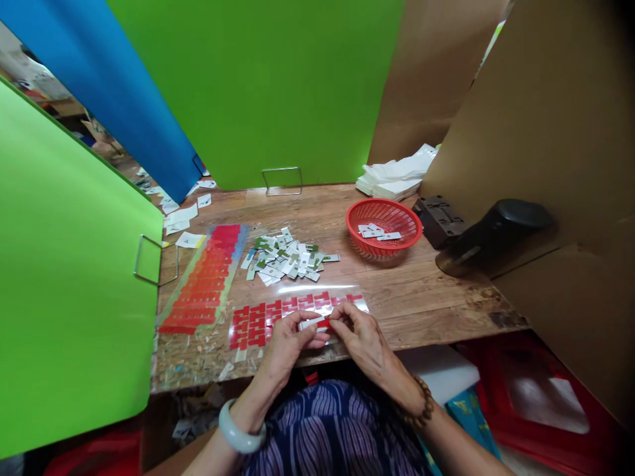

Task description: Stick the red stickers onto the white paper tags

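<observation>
Between thumb and fingers, my left hand (288, 344) holds a small pale flat plate (310, 323) near the table's front edge. My right hand (364, 340) is closed in a pinch on a small red sticker (324, 323) at the right end of that plate. Under and behind both hands lies a clear sheet (256, 324) with rows of red T-shaped stickers. Beyond it is a loose pile of small metal plates (292, 258), some with green faces. A red plastic basket (384, 228) at the right back has several similar plates inside.
An orange-red sticker sheet (201, 284) lies left. White papers (397, 173) are stacked at the back right, near a dark metal block (439, 221) and a black cylindrical object (491, 235). Green panels (258, 86) and brown boards (540, 165) enclose the table.
</observation>
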A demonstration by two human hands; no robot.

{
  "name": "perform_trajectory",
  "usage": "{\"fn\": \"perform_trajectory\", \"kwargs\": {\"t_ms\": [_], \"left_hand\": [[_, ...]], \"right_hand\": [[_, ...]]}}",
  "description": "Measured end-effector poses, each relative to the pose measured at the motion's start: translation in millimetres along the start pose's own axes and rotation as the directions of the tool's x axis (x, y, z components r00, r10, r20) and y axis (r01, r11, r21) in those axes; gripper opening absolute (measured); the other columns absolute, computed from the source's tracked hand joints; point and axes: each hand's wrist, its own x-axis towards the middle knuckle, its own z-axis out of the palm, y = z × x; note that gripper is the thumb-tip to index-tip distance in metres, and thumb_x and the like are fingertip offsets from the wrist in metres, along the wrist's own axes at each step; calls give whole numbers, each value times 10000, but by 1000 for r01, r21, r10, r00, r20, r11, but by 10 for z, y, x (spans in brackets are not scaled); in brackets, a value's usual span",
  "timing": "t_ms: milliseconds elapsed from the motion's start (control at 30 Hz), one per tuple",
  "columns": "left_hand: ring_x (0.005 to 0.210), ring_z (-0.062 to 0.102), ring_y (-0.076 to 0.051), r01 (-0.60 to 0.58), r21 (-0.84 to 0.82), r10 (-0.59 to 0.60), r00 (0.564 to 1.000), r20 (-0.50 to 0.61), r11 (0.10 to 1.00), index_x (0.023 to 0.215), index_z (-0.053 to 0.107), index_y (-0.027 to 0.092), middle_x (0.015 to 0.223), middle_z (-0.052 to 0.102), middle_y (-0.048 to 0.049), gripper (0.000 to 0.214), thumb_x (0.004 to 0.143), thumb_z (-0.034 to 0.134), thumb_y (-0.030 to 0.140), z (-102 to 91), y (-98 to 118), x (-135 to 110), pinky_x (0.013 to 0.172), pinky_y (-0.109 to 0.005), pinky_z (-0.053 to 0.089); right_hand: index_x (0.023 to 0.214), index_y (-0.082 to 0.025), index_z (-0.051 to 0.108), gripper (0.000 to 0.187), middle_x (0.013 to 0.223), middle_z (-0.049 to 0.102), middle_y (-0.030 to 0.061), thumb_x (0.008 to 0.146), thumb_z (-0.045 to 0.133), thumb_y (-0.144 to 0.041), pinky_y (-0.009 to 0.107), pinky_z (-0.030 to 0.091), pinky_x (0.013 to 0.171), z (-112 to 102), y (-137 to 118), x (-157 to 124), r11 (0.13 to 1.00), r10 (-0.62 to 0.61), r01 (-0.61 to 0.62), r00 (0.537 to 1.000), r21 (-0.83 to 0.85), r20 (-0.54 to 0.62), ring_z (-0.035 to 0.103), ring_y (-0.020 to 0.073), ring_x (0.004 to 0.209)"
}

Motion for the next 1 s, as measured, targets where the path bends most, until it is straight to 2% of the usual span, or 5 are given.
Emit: {"fn": "perform_trajectory", "kwargs": {"t_ms": [400,1000], "left_hand": [[620,685,-173,64,-56,-66,998,-17,996,973,560,77,684,710,-118,339,675,692,171,-25,-33,8,630,-236,541],[618,683,-174,59,-50,-60,998,-21,997,981,554,72,676,709,-130,353,669,686,171,-37,-49,15,629,-236,536]], "right_hand": [[751,-191,464,100,692,492,-26,829,425,-141,231,339,601,70,74,27,986,-87,84,996,-143,-17,458,114,636],[738,-185,456,118,702,493,-20,832,421,-123,231,344,606,97,89,28,981,-118,110,992,-159,-42,460,112,644]]}}
